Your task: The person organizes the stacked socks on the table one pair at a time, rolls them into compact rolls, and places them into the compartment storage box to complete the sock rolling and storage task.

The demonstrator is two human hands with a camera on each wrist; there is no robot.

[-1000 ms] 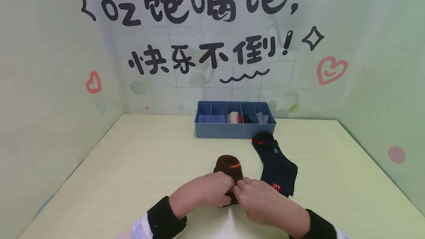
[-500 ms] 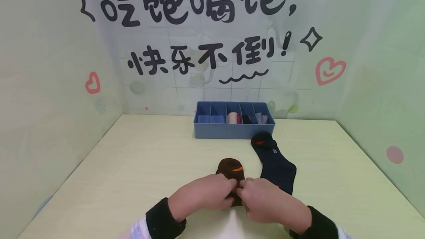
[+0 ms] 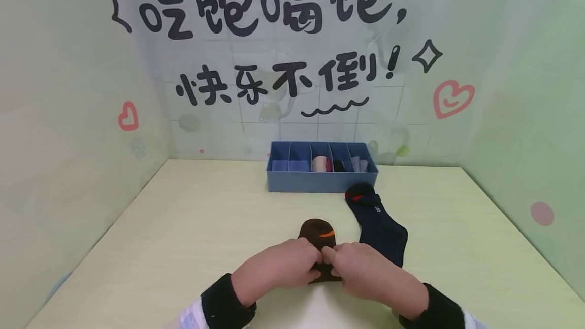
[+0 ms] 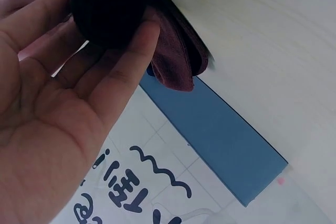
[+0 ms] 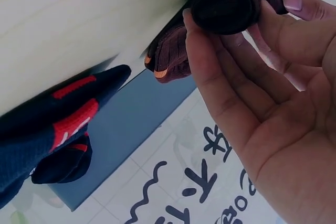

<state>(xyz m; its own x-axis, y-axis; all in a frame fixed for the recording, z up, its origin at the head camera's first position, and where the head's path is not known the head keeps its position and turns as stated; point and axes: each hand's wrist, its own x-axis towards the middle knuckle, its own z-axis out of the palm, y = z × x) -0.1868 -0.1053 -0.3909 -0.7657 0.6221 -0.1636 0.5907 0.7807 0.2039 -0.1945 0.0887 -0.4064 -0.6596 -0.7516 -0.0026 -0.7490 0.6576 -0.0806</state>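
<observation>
In the head view, both of your hands meet over the brown socks, which lie on the table in front of you. Your left hand grips them from the left and your right hand from the right, fingertips close together. The toe end, marked with an orange stripe, sticks out beyond your fingers. Just beside your right hand lie navy socks, slanting away from you; their toe end reaches the front of the blue box, though you cannot tell whether they touch. That box stands toward the far edge and has five compartments. Counting from your left, the third holds a pale roll beside something red, the fourth a black item, the fifth grey items. Behind it is the wall with black lettering.

In the left wrist view, your fingers are bent around a dark, rounded roll at one end of the brown socks, and the loose layers extend past your fingertips.

In the right wrist view, your fingers and thumb hold the same roll, its coiled end visible. The orange-marked toes show beyond, and the navy socks, with red patches, lie apart from your hand.
</observation>
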